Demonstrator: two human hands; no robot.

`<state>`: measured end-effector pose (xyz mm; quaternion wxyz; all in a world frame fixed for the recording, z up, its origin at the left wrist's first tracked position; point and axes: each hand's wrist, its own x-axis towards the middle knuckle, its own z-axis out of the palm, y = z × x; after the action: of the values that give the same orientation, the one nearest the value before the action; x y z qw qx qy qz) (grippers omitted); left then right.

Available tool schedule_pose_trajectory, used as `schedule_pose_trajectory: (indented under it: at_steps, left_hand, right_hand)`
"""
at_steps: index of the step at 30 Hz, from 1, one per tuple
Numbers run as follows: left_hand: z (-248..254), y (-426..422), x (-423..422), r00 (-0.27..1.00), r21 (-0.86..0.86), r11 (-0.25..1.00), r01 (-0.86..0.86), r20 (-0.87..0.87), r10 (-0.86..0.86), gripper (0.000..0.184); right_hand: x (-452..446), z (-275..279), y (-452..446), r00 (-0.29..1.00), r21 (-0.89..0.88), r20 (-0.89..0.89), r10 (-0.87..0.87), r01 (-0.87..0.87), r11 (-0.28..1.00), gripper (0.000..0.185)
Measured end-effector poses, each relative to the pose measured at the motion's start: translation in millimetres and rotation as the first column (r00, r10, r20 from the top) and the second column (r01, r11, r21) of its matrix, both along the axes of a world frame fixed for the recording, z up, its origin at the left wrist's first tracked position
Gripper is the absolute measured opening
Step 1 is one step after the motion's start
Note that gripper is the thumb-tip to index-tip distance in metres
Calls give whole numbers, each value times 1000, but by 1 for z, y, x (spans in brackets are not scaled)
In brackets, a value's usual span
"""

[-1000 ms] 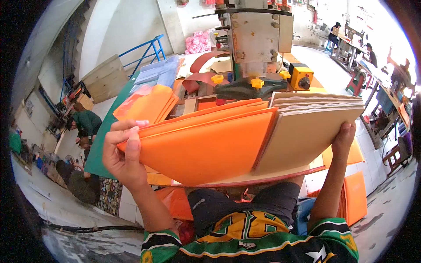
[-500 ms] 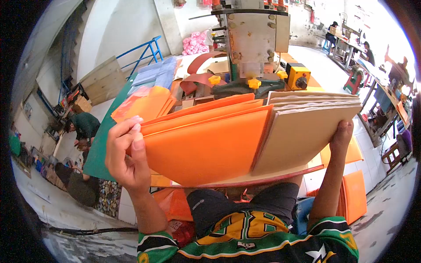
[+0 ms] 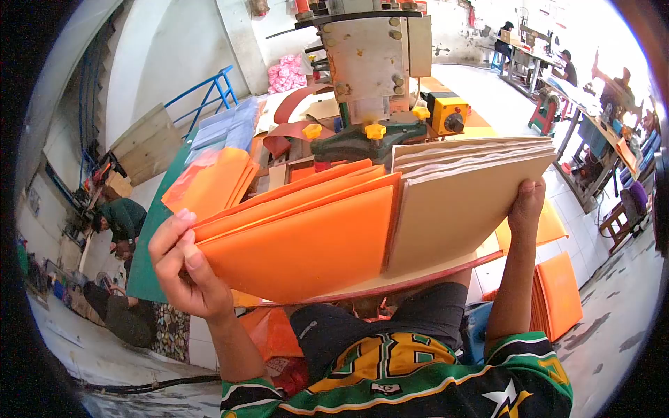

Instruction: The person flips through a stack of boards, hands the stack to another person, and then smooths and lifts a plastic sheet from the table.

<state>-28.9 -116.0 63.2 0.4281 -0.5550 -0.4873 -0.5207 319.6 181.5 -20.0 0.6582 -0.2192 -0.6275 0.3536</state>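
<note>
A layered stack of covers, with orange panels (image 3: 296, 240) on the left and tan board-like panels (image 3: 470, 209) on the right, is held up between my hands. My left hand (image 3: 185, 268) pinches the orange layers at their upper left corner, thumb on the near face. At the far right edge, my right hand (image 3: 526, 205) grips the tan layers; its other fingers are hidden behind them. The layers fan apart slightly along the top. Just beyond the stack stands a press machine (image 3: 366, 63) with yellow knobs.
Loose orange pieces (image 3: 216, 181) and bluish sheets (image 3: 226, 129) lie on a green surface (image 3: 150, 261) at left. A yellow control box (image 3: 448, 113) sits by the press. More orange covers (image 3: 557, 296) are stacked low at right. Other people work at both sides.
The whole view has shifted, so the press and bench appear farther left. Both hands keep their hold on the stack, which also appears slightly farther left and lower.
</note>
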Motion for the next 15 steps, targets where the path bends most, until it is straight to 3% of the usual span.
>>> schedule_pose_trajectory:
  at_steps: [5, 15]
  left_hand:
    - [0, -1, -1, 995, -9, 997, 71, -75, -72, 19]
    - [1, -4, 2, 995, -27, 995, 101, -7, -101, 16]
  right_hand:
    - [2, -2, 3, 1000, 19, 13, -6, 6, 1000, 81]
    - [3, -1, 3, 998, 27, 54, -13, 11, 1000, 81]
